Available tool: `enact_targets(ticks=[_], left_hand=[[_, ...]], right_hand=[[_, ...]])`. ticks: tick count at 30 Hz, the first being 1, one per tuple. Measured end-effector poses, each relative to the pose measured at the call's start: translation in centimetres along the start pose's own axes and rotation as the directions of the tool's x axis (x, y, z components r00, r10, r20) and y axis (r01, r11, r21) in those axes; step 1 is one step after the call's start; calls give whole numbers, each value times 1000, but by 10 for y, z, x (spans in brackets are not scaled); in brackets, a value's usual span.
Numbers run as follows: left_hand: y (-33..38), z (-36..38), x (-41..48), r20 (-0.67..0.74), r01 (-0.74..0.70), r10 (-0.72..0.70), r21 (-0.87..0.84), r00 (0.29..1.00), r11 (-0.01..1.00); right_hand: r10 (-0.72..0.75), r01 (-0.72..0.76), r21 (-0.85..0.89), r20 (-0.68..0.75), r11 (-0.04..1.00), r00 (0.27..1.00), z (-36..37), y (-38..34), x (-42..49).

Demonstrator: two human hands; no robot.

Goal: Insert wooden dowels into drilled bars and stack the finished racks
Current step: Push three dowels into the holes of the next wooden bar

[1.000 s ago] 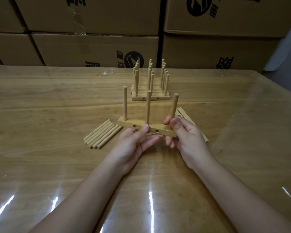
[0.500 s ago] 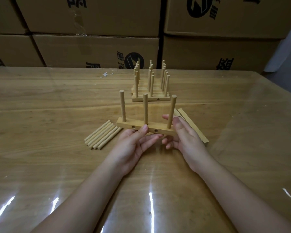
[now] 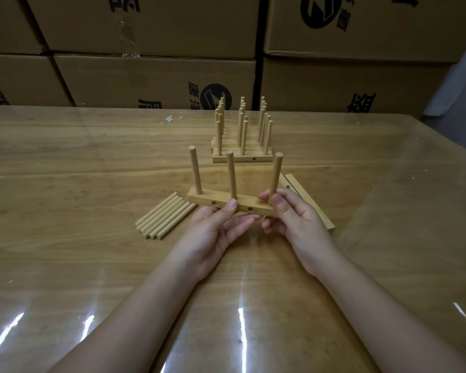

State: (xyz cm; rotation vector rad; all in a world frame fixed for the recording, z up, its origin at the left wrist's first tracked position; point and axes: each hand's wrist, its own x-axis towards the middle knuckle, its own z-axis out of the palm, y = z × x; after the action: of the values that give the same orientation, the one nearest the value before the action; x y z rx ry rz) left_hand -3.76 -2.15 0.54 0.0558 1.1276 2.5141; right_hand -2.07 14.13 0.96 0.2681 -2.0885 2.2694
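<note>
Head view: left hand (image 3: 213,232) and right hand (image 3: 293,219) each grip the three-dowel bar (image 3: 232,205).

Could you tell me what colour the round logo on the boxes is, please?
Black logo on brown boxes, clearest in the head view.

Dim, warm indoor light; wide-angle view.
White glare streaks run across the glossy table (image 3: 65,184) near the bottom edge. Faint soft shadows lie under the left hand (image 3: 213,232) and right hand (image 3: 299,224). The rack (image 3: 207,201) is sharp. The cardboard boxes (image 3: 151,76) are darker and bow at the frame edges.
</note>
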Motion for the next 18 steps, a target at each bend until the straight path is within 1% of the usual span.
enact_targets(ticks=[3, 5, 12, 18], left_hand=[[0, 0, 0, 5, 5, -5, -9, 1000, 1000], [0, 0, 0, 13, 5, -5, -8, 1000, 1000], [0, 1, 0, 15, 15, -15, 1, 1000, 1000], [0, 0, 0, 9, 2, -2, -3, 1000, 1000]], right_hand=[[1, -1, 36, 24, 999, 1000, 2, -1, 0], [-11, 10, 29, 28, 1000, 1000, 3, -2, 0], [-9, 9, -5, -2, 1000, 1000, 3, -3, -1], [30, -29, 32, -35, 999, 999, 3, -2, 1]])
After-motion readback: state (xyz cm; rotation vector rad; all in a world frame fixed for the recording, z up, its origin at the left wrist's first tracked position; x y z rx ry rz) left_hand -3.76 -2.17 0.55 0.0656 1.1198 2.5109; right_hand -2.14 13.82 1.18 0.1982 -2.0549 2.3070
